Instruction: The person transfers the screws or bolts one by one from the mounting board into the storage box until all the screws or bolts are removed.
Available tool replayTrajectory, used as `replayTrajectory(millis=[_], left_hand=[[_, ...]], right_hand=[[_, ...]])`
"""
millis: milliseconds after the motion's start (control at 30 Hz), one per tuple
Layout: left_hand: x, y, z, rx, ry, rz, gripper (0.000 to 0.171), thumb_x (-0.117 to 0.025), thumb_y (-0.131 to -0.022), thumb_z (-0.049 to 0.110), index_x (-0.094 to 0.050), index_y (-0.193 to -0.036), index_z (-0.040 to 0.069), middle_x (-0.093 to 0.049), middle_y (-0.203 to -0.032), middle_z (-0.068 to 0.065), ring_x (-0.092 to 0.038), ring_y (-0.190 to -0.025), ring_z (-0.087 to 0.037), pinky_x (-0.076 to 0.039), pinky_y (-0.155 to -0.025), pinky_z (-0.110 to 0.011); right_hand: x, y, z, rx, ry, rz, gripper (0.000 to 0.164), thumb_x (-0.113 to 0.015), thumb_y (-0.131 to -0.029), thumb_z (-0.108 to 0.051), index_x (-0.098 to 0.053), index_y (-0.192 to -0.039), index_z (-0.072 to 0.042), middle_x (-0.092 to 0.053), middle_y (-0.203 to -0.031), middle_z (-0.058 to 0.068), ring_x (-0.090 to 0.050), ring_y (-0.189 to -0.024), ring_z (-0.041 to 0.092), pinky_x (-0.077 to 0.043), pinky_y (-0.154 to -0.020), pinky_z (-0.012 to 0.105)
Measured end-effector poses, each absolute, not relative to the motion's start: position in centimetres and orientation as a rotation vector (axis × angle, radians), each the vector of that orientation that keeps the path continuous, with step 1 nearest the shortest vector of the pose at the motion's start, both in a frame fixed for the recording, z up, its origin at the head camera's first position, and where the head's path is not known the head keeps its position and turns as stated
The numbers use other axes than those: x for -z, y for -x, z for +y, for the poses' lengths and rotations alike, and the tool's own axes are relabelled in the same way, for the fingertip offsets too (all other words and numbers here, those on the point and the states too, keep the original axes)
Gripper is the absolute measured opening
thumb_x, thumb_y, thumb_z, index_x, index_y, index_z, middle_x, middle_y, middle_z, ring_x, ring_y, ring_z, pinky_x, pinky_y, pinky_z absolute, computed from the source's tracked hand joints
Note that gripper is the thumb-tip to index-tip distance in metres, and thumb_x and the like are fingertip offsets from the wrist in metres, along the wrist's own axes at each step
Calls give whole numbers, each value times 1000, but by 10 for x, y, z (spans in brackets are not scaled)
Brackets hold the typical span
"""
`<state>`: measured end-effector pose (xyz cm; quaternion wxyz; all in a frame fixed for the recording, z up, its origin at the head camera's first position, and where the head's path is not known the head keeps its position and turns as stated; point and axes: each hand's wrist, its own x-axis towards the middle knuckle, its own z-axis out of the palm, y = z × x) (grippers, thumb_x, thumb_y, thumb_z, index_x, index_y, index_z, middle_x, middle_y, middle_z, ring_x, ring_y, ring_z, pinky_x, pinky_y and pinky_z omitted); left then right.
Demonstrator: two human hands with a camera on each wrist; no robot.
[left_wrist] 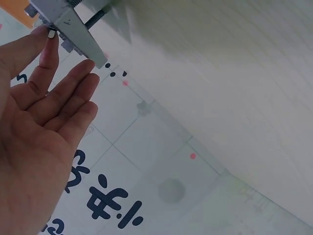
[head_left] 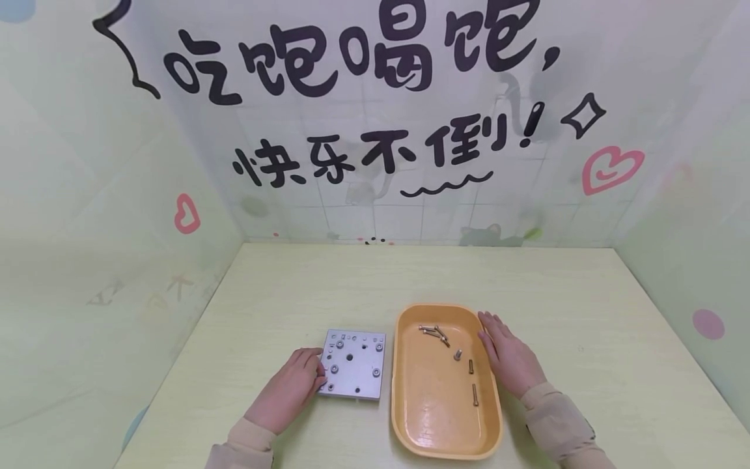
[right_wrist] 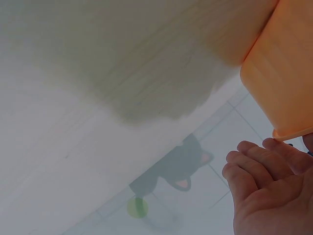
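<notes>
On the table, a square silver metal plate lies with several socket-head bolts and holes in its top. My left hand is at its left edge. In the left wrist view, thumb and index finger pinch at the plate's edge close to a bolt head; the other fingers extend, and a threaded shank sticks out below. To the right stands an orange tray with several loose bolts inside. My right hand rests along its right side, fingers straight, touching the rim.
Beside the lying bolts, a short thick bolt sits in the tray. A narrow gap separates plate and tray. The pale table ends at a printed back wall, with side walls left and right.
</notes>
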<state>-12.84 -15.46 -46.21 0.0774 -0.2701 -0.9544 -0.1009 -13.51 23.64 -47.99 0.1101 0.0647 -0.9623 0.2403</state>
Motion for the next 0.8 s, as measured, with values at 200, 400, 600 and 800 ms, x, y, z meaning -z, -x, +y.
replayTrajectory(millis=[200,400,600,800], left_hand=[[460,128,-154,290,814,-2871,14,-74,-87,11,-61,-88,4,-63,-122,-17,-58,-117,-29,-50,-106,-39],[457,127,-154,322,796,-2919,15,-74,-86,12,-61,-87,5,-62,-124,-18,-57,-120,-30,-50,-106,-40],[456,127,-154,328,781,-2936,14,-74,-86,12,-62,-87,5,-62,-124,-18,-57,-120,-30,-50,-105,-39],[456,128,-153,293,786,-2924,15,-76,-85,13,-63,-86,5,-63,-124,-19,-57,-118,-30,-51,-105,-39]], right_hand=[[480,135,236,-715,-185,-2829,44,-50,-103,-18,-47,-142,1,-49,-144,26,-47,-133,44,-47,-102,62],[481,135,237,-708,-187,-2824,44,-50,-103,-18,-47,-142,1,-50,-143,25,-47,-133,43,-48,-101,62],[482,135,237,-704,-191,-2819,44,-50,-103,-18,-48,-142,1,-50,-143,25,-48,-132,43,-48,-100,62],[482,135,237,-702,-195,-2813,43,-51,-103,-18,-48,-142,1,-51,-143,26,-48,-132,43,-49,-100,61]])
